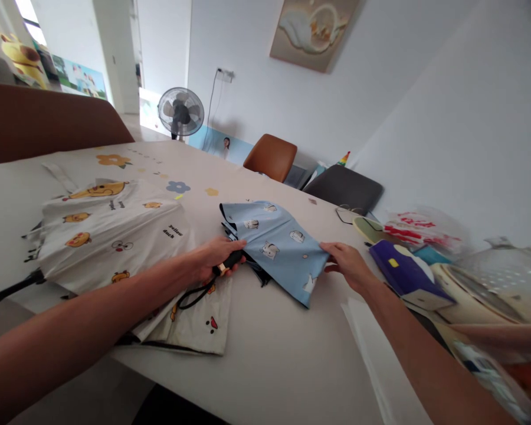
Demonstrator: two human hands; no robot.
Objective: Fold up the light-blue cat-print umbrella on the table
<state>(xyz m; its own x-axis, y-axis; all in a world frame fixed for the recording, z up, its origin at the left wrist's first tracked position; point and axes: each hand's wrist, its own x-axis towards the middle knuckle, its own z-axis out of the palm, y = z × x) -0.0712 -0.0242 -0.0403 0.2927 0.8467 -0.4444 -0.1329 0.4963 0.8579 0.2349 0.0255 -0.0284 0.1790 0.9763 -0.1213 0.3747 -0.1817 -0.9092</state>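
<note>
A light blue umbrella [278, 239] with white cartoon animals lies half folded over the white table, its canopy loose and its dark ribs showing at the left. My left hand [221, 258] is wrapped round its black handle, from which a black wrist strap [195, 295] hangs. With its fingers pinched, my right hand [344, 262] grips the canopy's right edge. A white umbrella [135, 236] with yellow duck prints is spread partly collapsed under and beyond my left forearm, its dark shaft sticking out at the left.
On the right side of the table [292, 366] sit a purple box [407, 274], a red-and-white plastic bag [425, 227], glasses [349, 213] and a white sheet [376, 354]. Chairs [272, 156] stand along the far side; a fan [181, 112] is behind.
</note>
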